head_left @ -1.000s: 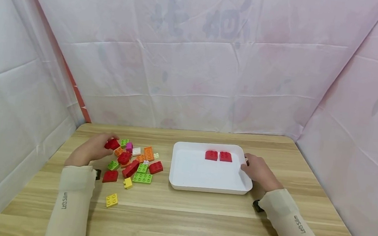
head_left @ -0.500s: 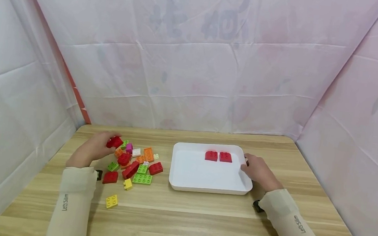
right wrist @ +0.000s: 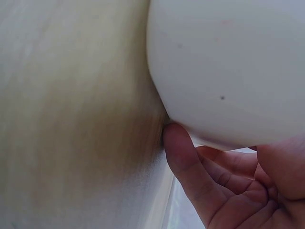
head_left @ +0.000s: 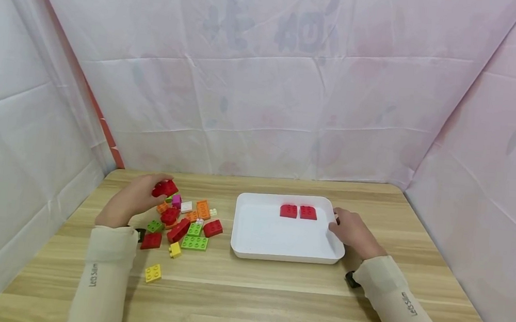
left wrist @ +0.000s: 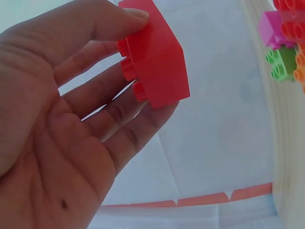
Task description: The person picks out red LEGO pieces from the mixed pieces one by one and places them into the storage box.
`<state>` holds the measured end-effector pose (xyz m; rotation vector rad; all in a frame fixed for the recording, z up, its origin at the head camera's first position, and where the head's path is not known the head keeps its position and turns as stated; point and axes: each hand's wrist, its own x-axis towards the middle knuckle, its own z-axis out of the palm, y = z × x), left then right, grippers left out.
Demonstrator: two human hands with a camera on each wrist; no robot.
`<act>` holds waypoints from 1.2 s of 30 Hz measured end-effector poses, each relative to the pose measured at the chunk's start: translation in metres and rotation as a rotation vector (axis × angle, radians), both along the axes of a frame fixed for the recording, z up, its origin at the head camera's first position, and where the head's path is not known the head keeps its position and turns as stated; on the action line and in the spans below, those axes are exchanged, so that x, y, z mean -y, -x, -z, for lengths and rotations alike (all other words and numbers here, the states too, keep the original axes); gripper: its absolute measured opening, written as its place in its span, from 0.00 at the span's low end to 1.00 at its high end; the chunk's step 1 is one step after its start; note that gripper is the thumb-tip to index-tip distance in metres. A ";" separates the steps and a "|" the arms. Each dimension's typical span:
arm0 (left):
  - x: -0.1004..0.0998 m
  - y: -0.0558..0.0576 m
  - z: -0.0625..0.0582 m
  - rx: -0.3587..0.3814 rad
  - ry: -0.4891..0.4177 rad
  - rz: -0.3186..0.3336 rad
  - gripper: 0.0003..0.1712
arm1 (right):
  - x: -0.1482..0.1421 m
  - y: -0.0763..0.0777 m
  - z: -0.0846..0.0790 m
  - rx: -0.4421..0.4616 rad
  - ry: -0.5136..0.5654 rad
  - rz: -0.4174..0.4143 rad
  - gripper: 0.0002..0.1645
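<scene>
Shifted rightward since a second ago, a red brick (head_left: 165, 188) hangs near loose coloured bricks (head_left: 179, 230), left of a white tray (head_left: 274, 237) bearing two red pieces (head_left: 288, 211). Fingers (left wrist: 136, 129) of the left hand (head_left: 137, 196) pinch it, slope-sided and studded; the right hand (head_left: 352, 232) grips the tray's edge. Pale cloth (head_left: 254, 103) backs the wood-grain surface (head_left: 272, 307).

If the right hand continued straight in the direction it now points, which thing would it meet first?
The white tray, which the right hand holds by its edge. Past that, the line seems to lead toward the two red blocks inside, though depth is unclear.
</scene>
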<state>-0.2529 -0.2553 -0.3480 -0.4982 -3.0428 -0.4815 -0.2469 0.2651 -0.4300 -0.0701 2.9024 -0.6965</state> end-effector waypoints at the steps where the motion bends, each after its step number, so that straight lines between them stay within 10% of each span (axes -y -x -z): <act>1: -0.002 0.000 -0.001 -0.006 0.004 0.005 0.30 | 0.000 0.000 0.000 -0.003 0.001 -0.001 0.30; 36: -0.095 -0.001 -0.013 -0.103 -0.003 0.226 0.29 | -0.003 -0.002 -0.001 0.002 -0.006 0.003 0.30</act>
